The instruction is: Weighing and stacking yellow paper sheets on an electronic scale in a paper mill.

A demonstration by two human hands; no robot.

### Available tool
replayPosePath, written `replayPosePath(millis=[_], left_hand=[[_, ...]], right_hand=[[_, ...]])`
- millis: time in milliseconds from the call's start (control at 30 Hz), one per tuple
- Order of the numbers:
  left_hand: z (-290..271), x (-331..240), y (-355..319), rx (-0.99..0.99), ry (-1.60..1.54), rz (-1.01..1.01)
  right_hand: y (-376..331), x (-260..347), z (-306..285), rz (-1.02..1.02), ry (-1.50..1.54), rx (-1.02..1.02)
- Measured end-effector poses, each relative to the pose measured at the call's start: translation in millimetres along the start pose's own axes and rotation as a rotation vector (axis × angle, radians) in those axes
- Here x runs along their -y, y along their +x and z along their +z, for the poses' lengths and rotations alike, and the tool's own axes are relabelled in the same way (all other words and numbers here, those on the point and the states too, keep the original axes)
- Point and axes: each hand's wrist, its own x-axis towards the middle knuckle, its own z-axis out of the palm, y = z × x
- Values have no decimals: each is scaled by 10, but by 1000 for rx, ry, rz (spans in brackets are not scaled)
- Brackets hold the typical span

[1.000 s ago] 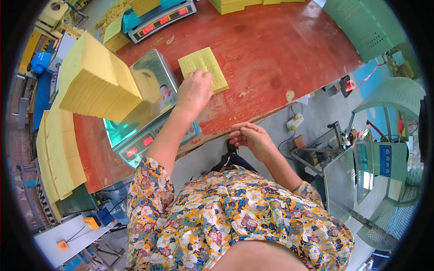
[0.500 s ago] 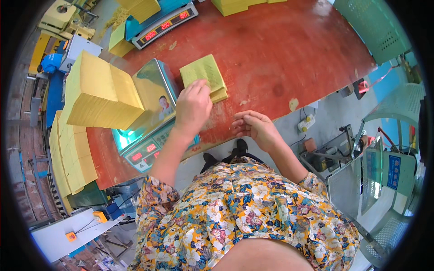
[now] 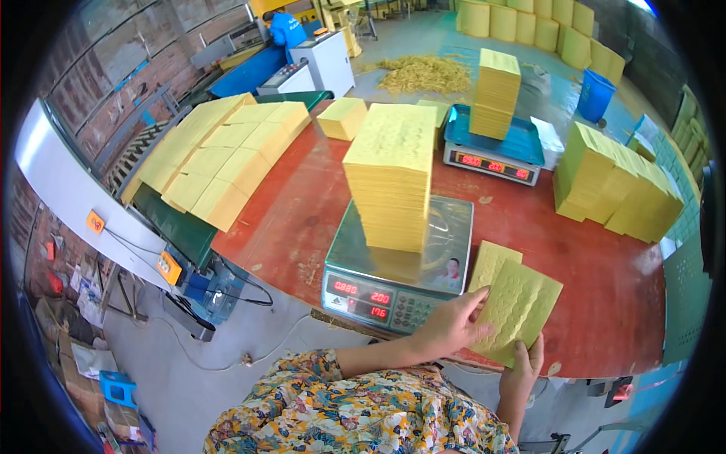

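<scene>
Over there, a yellow sheet (image 3: 522,306) above the red table (image 3: 612,310), pinched at its left side by the left hand (image 3: 451,327), lower corner clamped in the right hand (image 3: 526,362), beside a laden scale (image 3: 349,242)

nr scale (image 3: 397,303) & far scale (image 3: 495,165) both show red digits (image 3: 380,297) (three grps ea.)

Our bare left forearm (image 3: 378,356) slants rightward across the near edge of the red wooden table (image 3: 616,310), and our left hand (image 3: 448,327) sits just inside that edge, thumb and index finger parted and pointing right. Nearer the table's near right corner, our bare right forearm (image 3: 513,408) rises steeply, our right hand (image 3: 522,371) upright at the edge in a thumb-and-finger pinch.
</scene>
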Motion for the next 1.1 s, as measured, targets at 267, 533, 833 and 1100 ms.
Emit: replayPosePath(millis=[267, 533, 833, 1100], left_hand=[[-1348, -289, 467, -39, -620, -338], [-2508, 172, 1738, -226, -638, -138], [-2693, 597, 1872, -107, -492, -360], [-2627, 624, 1852, -114, -461, -348]], right_hand=[[503, 620, 1013, -66, -328, 320], [1733, 1006, 2534, -199, -279, 486], [1892, 796, 2752, -201, -379, 412], [1888, 723, 2651, -256, -431, 437]])
